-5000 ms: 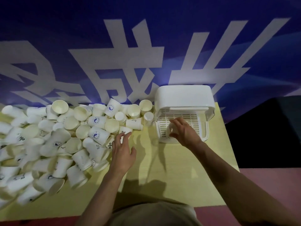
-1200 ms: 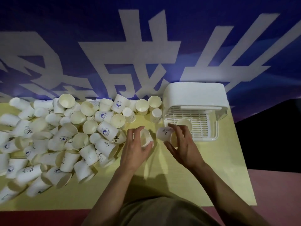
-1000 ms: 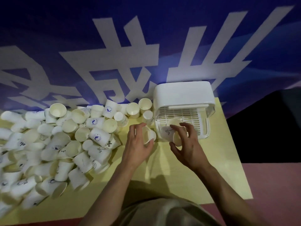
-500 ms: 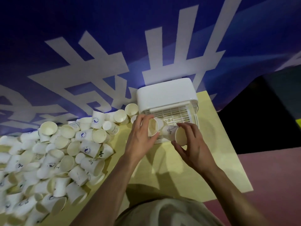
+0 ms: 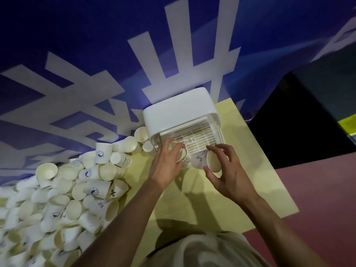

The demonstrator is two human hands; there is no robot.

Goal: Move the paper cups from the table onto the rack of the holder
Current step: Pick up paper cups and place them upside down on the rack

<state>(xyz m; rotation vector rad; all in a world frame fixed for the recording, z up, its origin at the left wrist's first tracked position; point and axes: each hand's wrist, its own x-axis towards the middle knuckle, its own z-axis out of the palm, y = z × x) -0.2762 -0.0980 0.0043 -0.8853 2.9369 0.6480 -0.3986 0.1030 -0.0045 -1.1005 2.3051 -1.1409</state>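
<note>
1. Since half a second ago, both hands have been carried forward from the bench edge to the front of the holder (image 5: 181, 110), at centre right of the frame. The view is also tilted further to the left.
2. The left hand (image 5: 166, 164) is curled round a paper cup (image 5: 180, 154), which is now held over the lower left part of the slatted rack (image 5: 198, 139).
3. The right hand (image 5: 225, 174) is held with thumb and fingers pinching a second paper cup (image 5: 204, 160) lying on its side, mouth turned toward the viewer, at the front edge of the rack.
4. Neither cup is released yet; judging from this, two placements are imminent and the step in hand is the set-down.
5. The bulk of the task remains: a large pile of cups (image 5: 63, 197) is spread over the bench (image 5: 240, 160) in the lower left of the frame.
6. The cup seen standing on the rack a second ago cannot be confirmed now; that area is covered by the hands.
7. The rear of the rack is hidden under the holder's white hood, so its contents cannot be told.
8. The pile is cut off by the left and lower frame edges and is blurred there; no count is possible.
</note>
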